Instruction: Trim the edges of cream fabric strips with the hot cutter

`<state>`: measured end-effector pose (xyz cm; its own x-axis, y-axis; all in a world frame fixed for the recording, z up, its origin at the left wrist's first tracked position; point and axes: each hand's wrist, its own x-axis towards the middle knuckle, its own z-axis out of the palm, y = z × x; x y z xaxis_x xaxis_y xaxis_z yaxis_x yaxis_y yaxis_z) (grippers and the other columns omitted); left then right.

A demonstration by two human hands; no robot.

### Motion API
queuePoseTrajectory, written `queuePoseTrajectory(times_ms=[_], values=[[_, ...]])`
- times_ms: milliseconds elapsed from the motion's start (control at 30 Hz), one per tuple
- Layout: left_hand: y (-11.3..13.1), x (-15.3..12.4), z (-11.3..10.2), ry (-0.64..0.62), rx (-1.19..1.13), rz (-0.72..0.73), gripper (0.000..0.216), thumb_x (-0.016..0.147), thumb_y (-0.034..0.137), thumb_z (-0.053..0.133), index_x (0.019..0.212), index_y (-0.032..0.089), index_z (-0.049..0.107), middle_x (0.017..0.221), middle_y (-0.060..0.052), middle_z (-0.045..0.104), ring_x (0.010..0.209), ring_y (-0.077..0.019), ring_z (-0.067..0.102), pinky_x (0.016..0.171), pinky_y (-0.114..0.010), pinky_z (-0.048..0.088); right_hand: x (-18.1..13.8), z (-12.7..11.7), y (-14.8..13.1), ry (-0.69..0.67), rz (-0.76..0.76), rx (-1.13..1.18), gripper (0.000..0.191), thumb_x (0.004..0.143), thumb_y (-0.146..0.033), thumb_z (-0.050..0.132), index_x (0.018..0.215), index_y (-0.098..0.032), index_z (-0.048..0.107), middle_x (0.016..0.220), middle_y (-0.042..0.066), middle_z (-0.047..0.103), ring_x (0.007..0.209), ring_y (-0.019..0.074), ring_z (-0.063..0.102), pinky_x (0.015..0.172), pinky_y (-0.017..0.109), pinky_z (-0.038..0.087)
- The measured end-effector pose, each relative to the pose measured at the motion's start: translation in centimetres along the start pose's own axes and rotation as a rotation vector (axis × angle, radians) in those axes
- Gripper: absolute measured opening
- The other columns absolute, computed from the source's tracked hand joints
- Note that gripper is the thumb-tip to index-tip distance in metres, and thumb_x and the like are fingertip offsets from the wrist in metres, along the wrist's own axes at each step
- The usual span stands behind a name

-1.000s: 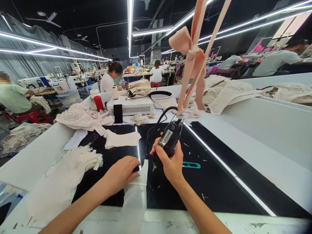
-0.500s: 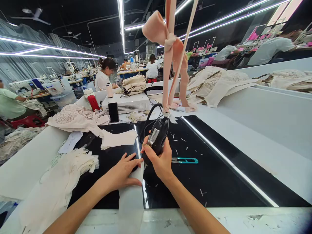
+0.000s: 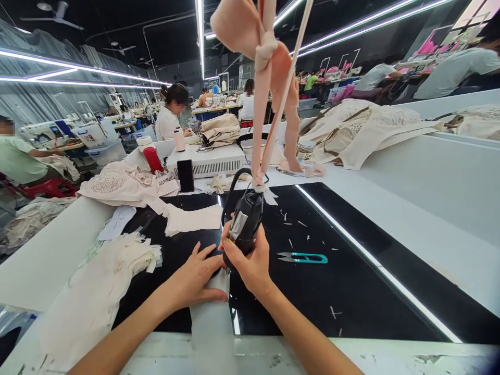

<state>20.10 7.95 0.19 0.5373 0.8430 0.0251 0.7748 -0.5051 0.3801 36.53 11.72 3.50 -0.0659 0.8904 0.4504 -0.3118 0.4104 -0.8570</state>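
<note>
My right hand (image 3: 250,263) is closed around a black hand-held tool (image 3: 244,223) that hangs from pink fabric straps (image 3: 269,99) tied in a bow overhead. The tool's tip points down at the top end of a white fabric strip (image 3: 211,317) lying on the black table surface (image 3: 351,291). My left hand (image 3: 195,278) lies flat with fingers spread, pressing on that strip just left of the tool. A black cable (image 3: 234,185) loops up behind the tool.
Teal thread snips (image 3: 304,258) lie to the right of my hands. A stack of cut white pieces (image 3: 117,260) sits at left, cream garments (image 3: 125,185) and a white box machine (image 3: 209,161) behind. Other people work at tables in the background.
My right hand has brought the tool left and down, close against my left hand's fingers. The left hand's fingers have spread on the strip. The view shifted slightly.
</note>
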Motion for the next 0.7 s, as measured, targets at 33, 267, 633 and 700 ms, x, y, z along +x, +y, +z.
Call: queuePoseTrajectory(times_ms=[33, 267, 633, 700], values=[[0.0, 0.0, -0.1, -0.001, 0.003, 0.004, 0.055, 0.083, 0.040, 0.083, 0.130, 0.024, 0.059, 0.149, -0.014, 0.056, 0.150, -0.0390, 0.035, 0.117, -0.077, 0.023, -0.1, 0.1, 0.0, -0.005, -0.006, 0.001, 0.031, 0.080, -0.036, 0.075, 0.098, -0.026, 0.052, 0.081, -0.003, 0.062, 0.064, 0.0145, 0.059, 0.061, 0.031, 0.055], [0.5, 0.2, -0.6, -0.040, -0.022, -0.036, 0.044, 0.082, 0.035, 0.085, 0.118, 0.024, 0.062, 0.145, -0.011, 0.059, 0.150, -0.0393, 0.035, 0.117, -0.080, 0.016, 0.1, -0.3, 0.1, 0.005, 0.010, -0.001, 0.034, 0.080, -0.038, 0.076, 0.101, -0.026, 0.051, 0.080, -0.004, 0.063, 0.063, 0.0145, 0.059, 0.059, 0.031, 0.054], [0.7, 0.2, -1.2, -0.082, -0.042, -0.073, 0.040, 0.081, 0.034, 0.086, 0.106, 0.025, 0.056, 0.144, -0.007, 0.059, 0.152, -0.0377, 0.031, 0.118, -0.080, 0.013, 0.8, -0.6, 0.1, 0.046, 0.010, 0.001, 0.029, 0.080, -0.038, 0.073, 0.095, -0.025, 0.052, 0.081, -0.004, 0.060, 0.064, 0.0136, 0.057, 0.061, 0.031, 0.052], [0.8, 0.3, -1.3, -0.096, -0.052, -0.093, 0.040, 0.081, 0.035, 0.086, 0.105, 0.025, 0.055, 0.144, -0.005, 0.059, 0.152, -0.0373, 0.032, 0.119, -0.078, 0.012, 0.8, -0.4, 0.1, 0.041, -0.001, -0.029, 0.026, 0.080, -0.036, 0.071, 0.093, -0.025, 0.052, 0.080, -0.003, 0.059, 0.064, 0.0139, 0.056, 0.061, 0.032, 0.052]])
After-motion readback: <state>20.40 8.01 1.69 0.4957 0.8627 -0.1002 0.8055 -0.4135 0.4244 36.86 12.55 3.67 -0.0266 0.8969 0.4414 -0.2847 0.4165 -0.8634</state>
